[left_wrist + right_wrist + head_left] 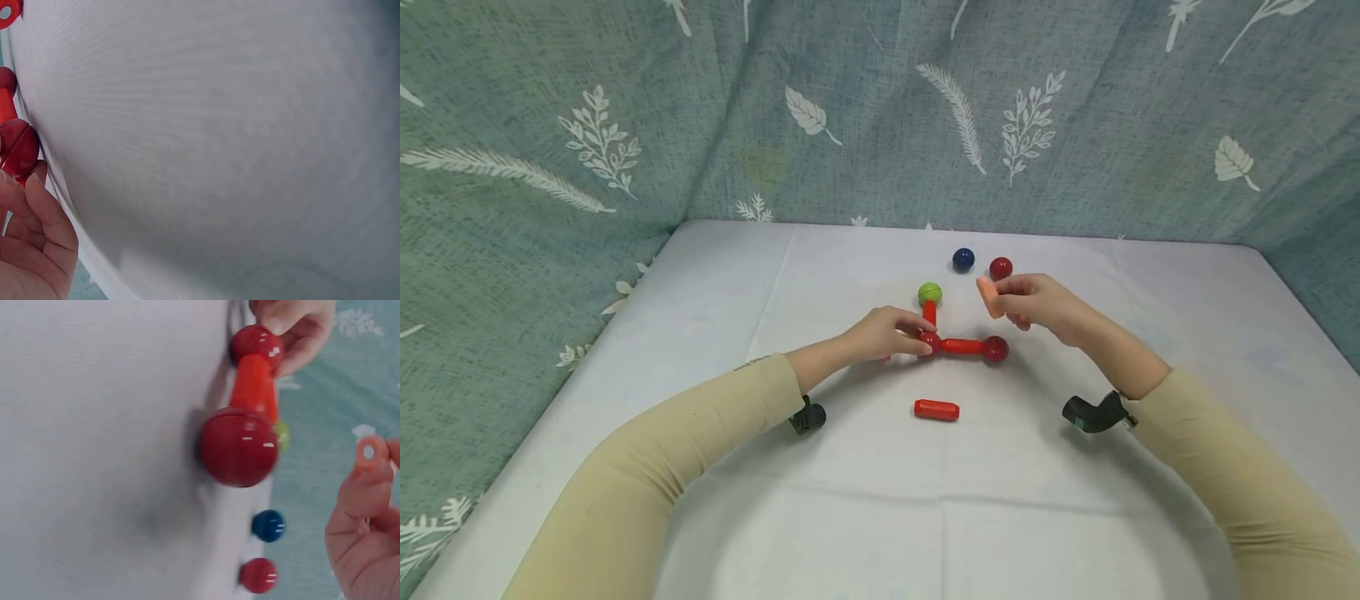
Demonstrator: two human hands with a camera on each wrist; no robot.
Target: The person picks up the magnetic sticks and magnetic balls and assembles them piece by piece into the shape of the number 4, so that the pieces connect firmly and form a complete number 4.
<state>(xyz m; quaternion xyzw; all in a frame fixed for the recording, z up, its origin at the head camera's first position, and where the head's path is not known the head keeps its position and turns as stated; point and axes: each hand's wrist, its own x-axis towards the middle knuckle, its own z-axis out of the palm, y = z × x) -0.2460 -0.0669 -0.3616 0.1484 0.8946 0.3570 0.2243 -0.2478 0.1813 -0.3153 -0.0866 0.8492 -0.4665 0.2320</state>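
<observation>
Pinching narrowly: right grip point(1036, 302), orange rod point(988, 297); left grip point(886, 335), red ball point(932, 342).

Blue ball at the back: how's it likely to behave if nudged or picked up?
Likely rolls easily: the blue ball is round and rests untouched on the white cloth. Probably a bit slippery in the fingers, given the glossy glints in the right wrist view. Nudged rightward, it might bump the red ball nearby.
</observation>
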